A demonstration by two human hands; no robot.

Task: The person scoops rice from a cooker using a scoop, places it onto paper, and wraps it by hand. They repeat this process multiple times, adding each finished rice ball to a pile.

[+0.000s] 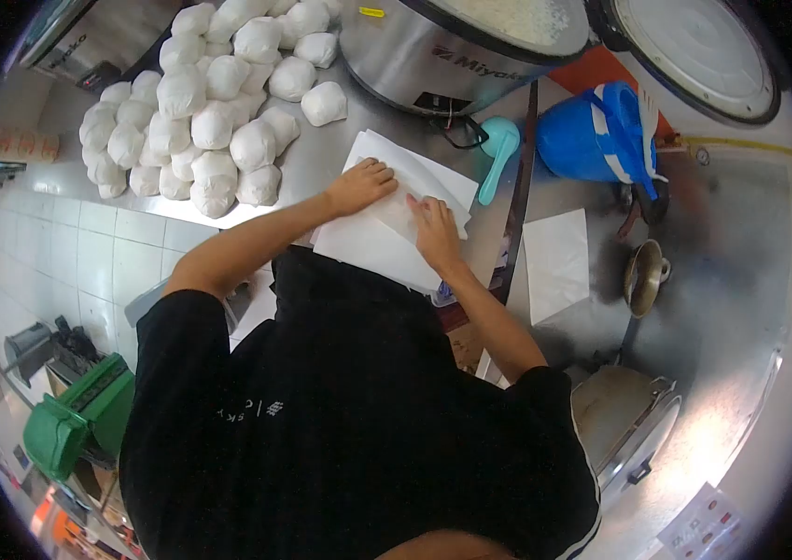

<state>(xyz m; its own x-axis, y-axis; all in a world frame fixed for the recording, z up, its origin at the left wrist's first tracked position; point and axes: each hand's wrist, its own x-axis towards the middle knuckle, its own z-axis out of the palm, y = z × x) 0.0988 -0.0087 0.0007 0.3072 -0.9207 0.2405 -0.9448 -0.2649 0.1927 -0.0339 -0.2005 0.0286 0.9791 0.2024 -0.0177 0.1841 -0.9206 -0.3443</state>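
A stack of white wrapping paper [358,245] lies on the steel counter in front of me, its top sheet partly folded over. My left hand [361,187] has its fingers curled on the upper left part of that sheet. Lower down on the right, my right hand [435,229] grips the fold with thumb and fingers. Whether anything lies inside the fold is hidden. A large pile of white paper-wrapped bundles [214,126] sits left of the paper. Just to the right lies a turquoise rice scoop [499,140].
An open rice cooker [452,70] holding white rice stands behind the paper, its lid [699,51] raised at right. Another cooker [102,42] is at far left. A blue container [592,135], loose white sheet [556,266] and small pan [644,278] are on the right.
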